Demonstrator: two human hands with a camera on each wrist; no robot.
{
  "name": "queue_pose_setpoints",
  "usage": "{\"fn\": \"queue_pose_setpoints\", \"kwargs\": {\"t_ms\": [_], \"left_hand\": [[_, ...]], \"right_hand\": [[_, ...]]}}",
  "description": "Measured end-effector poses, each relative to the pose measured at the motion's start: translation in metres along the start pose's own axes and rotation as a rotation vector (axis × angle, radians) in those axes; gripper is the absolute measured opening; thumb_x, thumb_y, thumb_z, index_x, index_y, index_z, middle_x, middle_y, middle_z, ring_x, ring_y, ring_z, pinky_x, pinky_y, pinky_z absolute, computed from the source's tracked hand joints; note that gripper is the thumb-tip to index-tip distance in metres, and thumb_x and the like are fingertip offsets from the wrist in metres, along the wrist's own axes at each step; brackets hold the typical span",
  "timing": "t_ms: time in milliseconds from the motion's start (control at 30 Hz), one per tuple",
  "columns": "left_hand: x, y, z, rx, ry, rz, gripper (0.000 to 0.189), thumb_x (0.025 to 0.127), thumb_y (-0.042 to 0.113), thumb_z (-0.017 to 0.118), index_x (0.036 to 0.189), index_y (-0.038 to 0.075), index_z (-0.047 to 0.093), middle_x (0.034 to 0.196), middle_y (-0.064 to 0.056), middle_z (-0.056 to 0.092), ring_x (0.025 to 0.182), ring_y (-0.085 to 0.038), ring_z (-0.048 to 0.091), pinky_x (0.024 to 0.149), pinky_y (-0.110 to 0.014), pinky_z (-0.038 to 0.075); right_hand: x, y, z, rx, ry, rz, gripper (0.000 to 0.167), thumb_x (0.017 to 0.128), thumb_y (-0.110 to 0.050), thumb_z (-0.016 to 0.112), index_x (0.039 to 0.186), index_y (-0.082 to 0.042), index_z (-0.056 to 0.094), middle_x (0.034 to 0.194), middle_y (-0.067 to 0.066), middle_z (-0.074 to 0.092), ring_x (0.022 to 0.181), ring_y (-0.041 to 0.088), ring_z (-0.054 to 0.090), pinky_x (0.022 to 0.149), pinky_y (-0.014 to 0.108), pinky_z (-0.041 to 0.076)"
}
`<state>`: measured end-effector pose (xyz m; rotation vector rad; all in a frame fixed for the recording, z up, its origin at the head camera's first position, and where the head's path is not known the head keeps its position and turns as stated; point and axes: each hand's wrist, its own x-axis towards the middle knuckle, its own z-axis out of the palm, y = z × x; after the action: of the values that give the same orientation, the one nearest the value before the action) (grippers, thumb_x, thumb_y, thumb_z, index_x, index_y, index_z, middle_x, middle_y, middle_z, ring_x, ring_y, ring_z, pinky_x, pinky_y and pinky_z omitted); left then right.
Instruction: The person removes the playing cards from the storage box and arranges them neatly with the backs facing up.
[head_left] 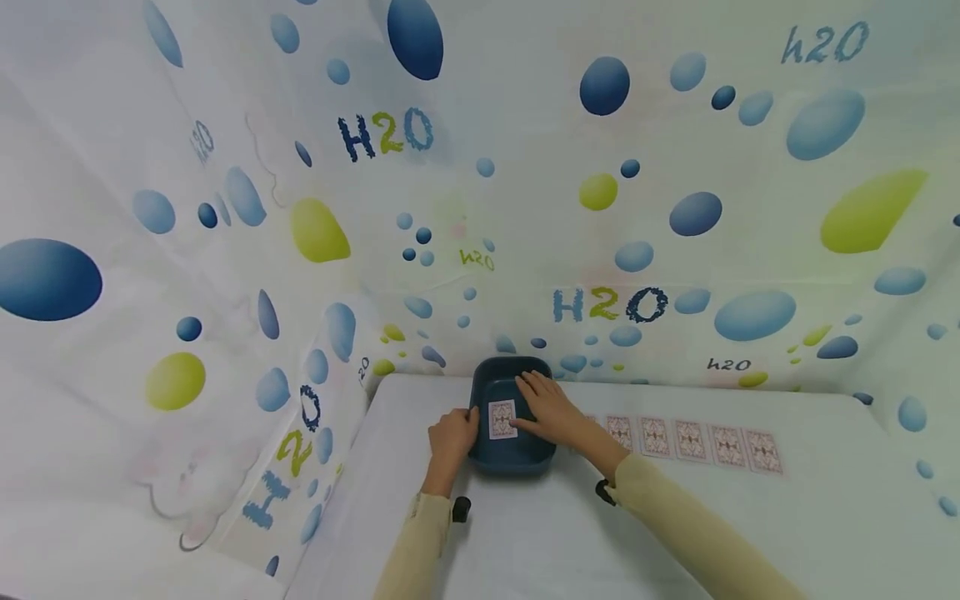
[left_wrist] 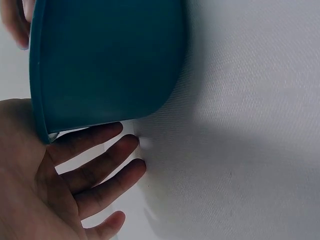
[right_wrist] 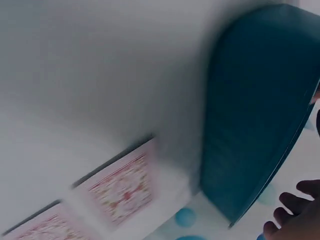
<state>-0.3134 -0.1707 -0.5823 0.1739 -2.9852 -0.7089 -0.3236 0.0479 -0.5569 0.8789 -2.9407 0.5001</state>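
A dark blue plastic bin (head_left: 513,460) stands near the back edge of the table. Inside it is a playing card (head_left: 502,419), its red-patterned back facing up. My left hand (head_left: 454,435) holds the bin's left rim, with the fingers along the outer wall; in the left wrist view those fingers (left_wrist: 107,187) are spread below the rim. Over the bin's right side reaches my right hand (head_left: 551,408), fingers extended and thumb at the card's right edge. The right wrist view shows the right fingers (right_wrist: 287,210) spread beyond the bin's rim.
To the right of the bin, several playing cards (head_left: 690,440) lie back up in a row on the white tablecloth (head_left: 517,533). The right forearm partly covers the nearest one. A curtain (head_left: 525,225) printed with drops and H2O hangs behind the table.
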Motion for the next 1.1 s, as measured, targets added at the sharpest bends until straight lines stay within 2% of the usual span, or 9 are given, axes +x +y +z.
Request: {"fn": "queue_pose_setpoints", "kwargs": {"t_ms": [100, 300, 533, 800, 967, 1100], "left_hand": [[0.003, 0.001, -0.002, 0.008, 0.007, 0.007, 0.041, 0.103, 0.037, 0.051, 0.104, 0.005, 0.076, 0.099, -0.018, 0.076, 0.093, -0.039, 0.071, 0.083, -0.056, 0.050], [0.008, 0.005, -0.004, 0.015, -0.006, 0.018, 0.043, 0.103, 0.039, 0.050, 0.108, 0.005, 0.076, 0.102, -0.019, 0.076, 0.095, -0.039, 0.071, 0.084, -0.056, 0.051], [0.004, 0.008, 0.001, 0.023, -0.025, 0.015, 0.043, 0.103, 0.040, 0.050, 0.105, 0.007, 0.077, 0.100, -0.017, 0.076, 0.095, -0.037, 0.072, 0.082, -0.054, 0.051], [0.004, 0.007, 0.002, 0.021, -0.016, -0.004, 0.044, 0.102, 0.040, 0.050, 0.102, 0.005, 0.076, 0.098, -0.017, 0.076, 0.094, -0.037, 0.071, 0.083, -0.054, 0.050], [0.004, 0.004, -0.001, 0.022, -0.008, -0.010, 0.043, 0.102, 0.040, 0.051, 0.101, 0.005, 0.076, 0.096, -0.016, 0.076, 0.092, -0.036, 0.071, 0.082, -0.053, 0.050], [0.004, -0.001, -0.002, 0.023, -0.024, -0.026, 0.043, 0.102, 0.041, 0.050, 0.105, 0.006, 0.076, 0.100, -0.016, 0.076, 0.094, -0.036, 0.071, 0.083, -0.053, 0.050]], "right_hand": [[0.018, -0.015, 0.004, -0.053, -0.025, 0.032, 0.084, 0.095, -0.048, 0.065, 0.154, 0.001, 0.031, 0.157, 0.024, 0.036, 0.148, 0.042, 0.032, 0.118, 0.057, 0.029], [0.044, -0.033, 0.014, -0.072, -0.167, 0.215, 0.088, 0.092, -0.050, 0.068, 0.154, -0.001, 0.031, 0.153, 0.022, 0.043, 0.141, 0.041, 0.043, 0.113, 0.057, 0.035], [0.051, -0.043, 0.032, -0.019, -0.174, 0.359, 0.089, 0.087, -0.040, 0.077, 0.151, 0.002, 0.032, 0.145, 0.027, 0.048, 0.131, 0.045, 0.050, 0.108, 0.056, 0.041], [0.056, -0.050, 0.037, 0.015, -0.199, 0.416, 0.092, 0.086, -0.037, 0.079, 0.150, 0.007, 0.030, 0.146, 0.031, 0.041, 0.134, 0.046, 0.045, 0.105, 0.055, 0.045], [0.059, -0.051, 0.038, 0.023, -0.181, 0.437, 0.096, 0.082, -0.040, 0.082, 0.147, 0.011, 0.032, 0.141, 0.033, 0.039, 0.130, 0.046, 0.044, 0.102, 0.054, 0.047], [0.061, -0.052, 0.043, 0.033, -0.151, 0.447, 0.096, 0.078, -0.041, 0.086, 0.144, 0.008, 0.036, 0.141, 0.031, 0.035, 0.127, 0.045, 0.043, 0.098, 0.053, 0.050]]}}
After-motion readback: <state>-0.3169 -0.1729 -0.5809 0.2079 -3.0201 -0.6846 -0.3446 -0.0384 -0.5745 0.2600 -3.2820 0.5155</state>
